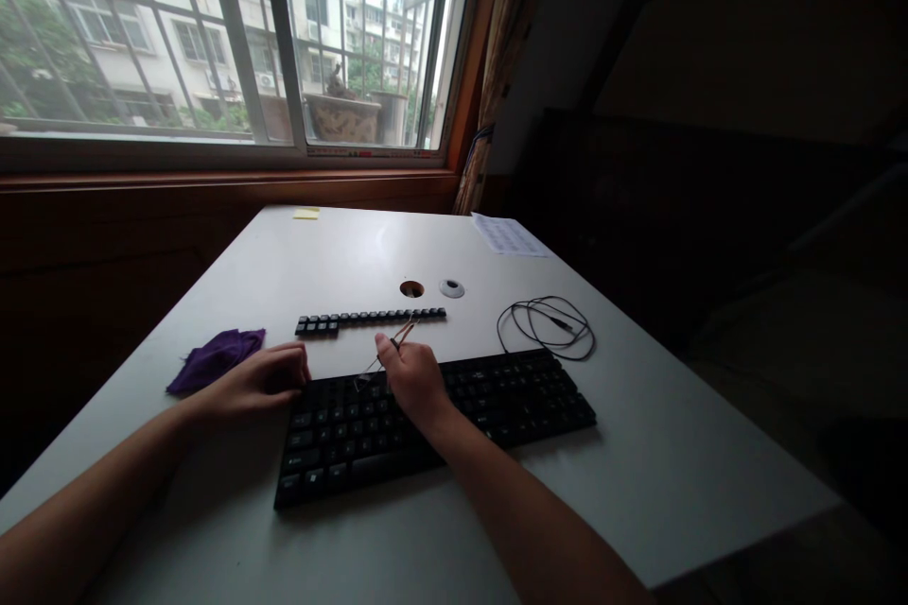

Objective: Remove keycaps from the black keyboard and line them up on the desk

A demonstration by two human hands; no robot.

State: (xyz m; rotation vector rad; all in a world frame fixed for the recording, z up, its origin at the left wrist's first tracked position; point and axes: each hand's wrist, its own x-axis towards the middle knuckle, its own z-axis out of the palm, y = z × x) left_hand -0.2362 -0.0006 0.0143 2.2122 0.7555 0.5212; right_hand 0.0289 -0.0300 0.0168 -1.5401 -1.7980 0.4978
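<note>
A black keyboard point(375, 463) lies at a slant on the white table. My left hand point(273, 378) is at its far left corner, fingers curled and thumb and fingertips closed against the edge. Above the upper key rows, my right hand point(418, 383) is closed around a thin wire keycap puller point(404, 331). The puller's wire end reaches down to the keys left of the hand; whether it grips a keycap is too small to tell. Beyond the keyboard, loose black keycaps point(373, 316) stand in a long row, with a short second row at its left.
A purple cloth point(217, 361) lies left of my left hand. The keyboard's coiled cable point(550, 326) is at the right. Farther back are a round table hole point(411, 288), its white cover point(452, 288), printed paper point(509, 234) and a yellow note point(306, 213).
</note>
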